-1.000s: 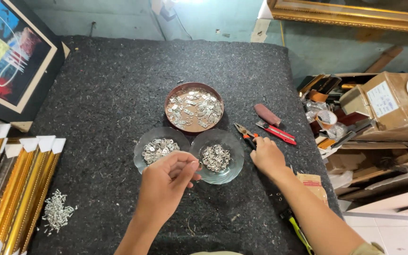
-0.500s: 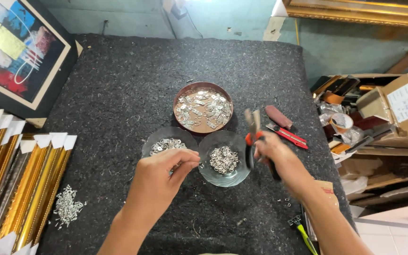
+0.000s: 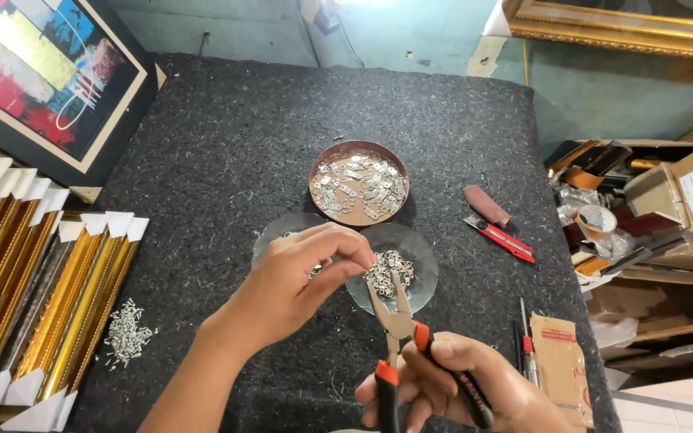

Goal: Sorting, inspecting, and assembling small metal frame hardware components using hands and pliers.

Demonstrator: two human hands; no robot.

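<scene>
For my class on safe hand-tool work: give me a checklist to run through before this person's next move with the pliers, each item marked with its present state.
1. Orange-and-black-handled pliers gripped in right hand: ok.
2. Plier jaws open: ok.
3. Left hand fingertips pinched beside the jaws; small piece between them: cannot tell.
4. Clear glass dish of small metal rings flat on dark felt table: ok.
5. Round brown tray of silver hangers within reach: ok.
6. Red utility knife blade retracted: cannot tell.
</scene>
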